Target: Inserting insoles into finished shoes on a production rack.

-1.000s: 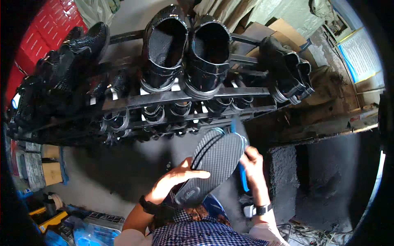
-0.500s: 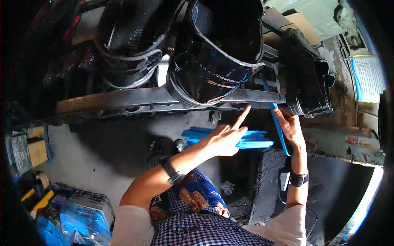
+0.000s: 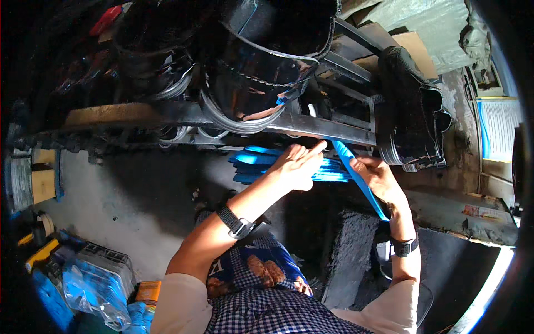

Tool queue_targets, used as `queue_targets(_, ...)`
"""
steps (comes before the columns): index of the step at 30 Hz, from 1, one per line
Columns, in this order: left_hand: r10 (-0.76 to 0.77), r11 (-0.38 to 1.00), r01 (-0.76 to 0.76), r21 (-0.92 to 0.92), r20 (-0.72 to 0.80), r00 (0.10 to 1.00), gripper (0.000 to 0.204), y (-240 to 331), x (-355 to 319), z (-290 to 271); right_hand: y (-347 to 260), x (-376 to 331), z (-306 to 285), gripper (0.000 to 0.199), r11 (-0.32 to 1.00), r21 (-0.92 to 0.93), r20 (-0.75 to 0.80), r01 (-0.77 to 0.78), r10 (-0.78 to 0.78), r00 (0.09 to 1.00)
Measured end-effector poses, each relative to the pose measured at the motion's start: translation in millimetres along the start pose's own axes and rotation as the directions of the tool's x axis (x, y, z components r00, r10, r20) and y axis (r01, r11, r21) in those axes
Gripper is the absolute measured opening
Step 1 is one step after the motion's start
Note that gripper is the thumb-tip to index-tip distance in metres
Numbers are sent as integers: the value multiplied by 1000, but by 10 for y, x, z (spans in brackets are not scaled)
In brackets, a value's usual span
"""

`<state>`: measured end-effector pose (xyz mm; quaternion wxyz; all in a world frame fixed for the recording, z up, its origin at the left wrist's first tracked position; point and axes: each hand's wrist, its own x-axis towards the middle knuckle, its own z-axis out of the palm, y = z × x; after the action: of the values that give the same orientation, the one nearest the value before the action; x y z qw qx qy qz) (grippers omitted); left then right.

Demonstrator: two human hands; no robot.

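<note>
Black boots stand on a dark metal rack before me: a tall open-topped boot point(image 3: 261, 92) in the middle, another boot point(image 3: 153, 72) to its left, and a boot point(image 3: 411, 106) at the right end. Below the rack's front bar point(image 3: 328, 129), my left hand point(image 3: 297, 168) is closed around a stack of thin blue insoles point(image 3: 253, 160), which fan out on both sides of it. My right hand point(image 3: 378, 179) pinches a single blue insole point(image 3: 360, 183) between thumb and fingers. This insole slants, its upper tip close to the bar and to my left fingertips.
Down at the lower left lie a grey crate point(image 3: 108, 259), a clear plastic bag with blue pieces point(image 3: 92, 289) and an orange box point(image 3: 148, 290). Stacked boxes point(image 3: 39, 181) stand at the left. A ledge point(image 3: 461, 217) runs along the right.
My left hand and the stack have come up nearer the bar, and its index finger is less stretched out. The single insole in my right hand has moved left, toward the stack.
</note>
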<state>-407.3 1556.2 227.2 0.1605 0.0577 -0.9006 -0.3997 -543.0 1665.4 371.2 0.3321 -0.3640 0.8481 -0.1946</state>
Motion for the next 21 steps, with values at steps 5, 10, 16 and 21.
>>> queue_targets(5,-52,995,43,94,93,994,52,133,10,-112,110,117,15,26,999,-10,97,51,-50,994)
queue_targets(10,-161,986,161,33,-23,987,61,39,-120,1,-74,445,108,34,969,-224,341,101,-19,940)
queue_targets(16,-132,990,135,29,-89,987,72,68,-146,99,-140,1054,546,20,923,-360,-217,136,-225,950)
queue_targets(21,-131,991,131,-10,-140,981,71,165,-157,117,137,646,430,20,848,-447,-129,284,-376,918)
